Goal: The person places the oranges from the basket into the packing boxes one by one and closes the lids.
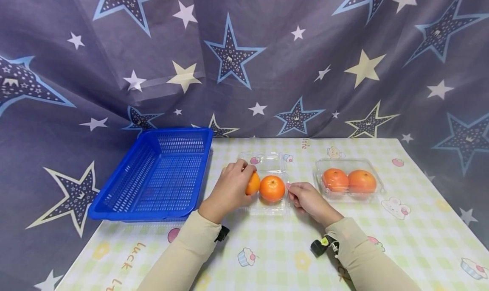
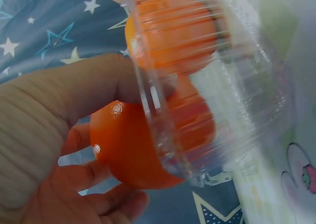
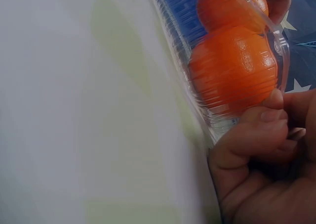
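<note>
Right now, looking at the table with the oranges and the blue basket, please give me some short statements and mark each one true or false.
1. The left hand holds an orange at the open clear box. True.
2. The blue basket contains two oranges. False: nothing is seen in it.
3. The right hand pinches the right edge of the open clear box. True.
4. The second clear box on the right holds two oranges. True.
5. The blue basket stands to the right of both boxes. False: it stands to their left.
</note>
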Action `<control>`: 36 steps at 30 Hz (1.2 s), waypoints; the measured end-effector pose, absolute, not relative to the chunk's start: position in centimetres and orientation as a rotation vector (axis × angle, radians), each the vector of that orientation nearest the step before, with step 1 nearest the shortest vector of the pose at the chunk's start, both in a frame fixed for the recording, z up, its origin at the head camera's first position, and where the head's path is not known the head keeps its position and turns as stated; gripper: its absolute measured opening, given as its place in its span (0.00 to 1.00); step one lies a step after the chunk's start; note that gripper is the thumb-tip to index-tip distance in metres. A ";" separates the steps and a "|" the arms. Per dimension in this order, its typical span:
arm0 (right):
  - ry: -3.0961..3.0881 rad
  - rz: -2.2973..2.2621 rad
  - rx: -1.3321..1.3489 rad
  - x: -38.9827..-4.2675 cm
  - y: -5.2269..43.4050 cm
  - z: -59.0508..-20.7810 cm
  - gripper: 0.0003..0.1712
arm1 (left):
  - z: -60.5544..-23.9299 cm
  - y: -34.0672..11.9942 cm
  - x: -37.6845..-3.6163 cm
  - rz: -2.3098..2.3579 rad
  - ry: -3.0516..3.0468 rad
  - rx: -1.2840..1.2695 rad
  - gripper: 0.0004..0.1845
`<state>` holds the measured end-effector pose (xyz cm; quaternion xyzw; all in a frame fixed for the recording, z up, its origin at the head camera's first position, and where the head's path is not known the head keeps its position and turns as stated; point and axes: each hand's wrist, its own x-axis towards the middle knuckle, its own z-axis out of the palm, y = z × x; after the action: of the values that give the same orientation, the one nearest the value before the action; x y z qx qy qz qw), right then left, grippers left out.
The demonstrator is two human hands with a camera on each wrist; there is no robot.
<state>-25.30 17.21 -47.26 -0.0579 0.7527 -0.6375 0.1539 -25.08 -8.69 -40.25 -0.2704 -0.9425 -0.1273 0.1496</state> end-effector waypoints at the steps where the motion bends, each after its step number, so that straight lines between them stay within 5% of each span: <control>1: 2.155 -1.828 -0.169 -25.3 17.2 -47.2 0.24 | -40.3 -8.6 -25.1 -0.368 -2.709 -0.783 0.34; 36: 2.147 -1.825 -0.181 -25.4 17.4 -47.4 0.24 | -41.9 -8.4 -26.0 -0.325 -2.744 -0.784 0.36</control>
<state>-25.42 17.37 -47.43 -0.0632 0.7509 -0.6381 0.1583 -25.98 -8.45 -41.92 -0.2703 -0.9468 -0.1121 0.1341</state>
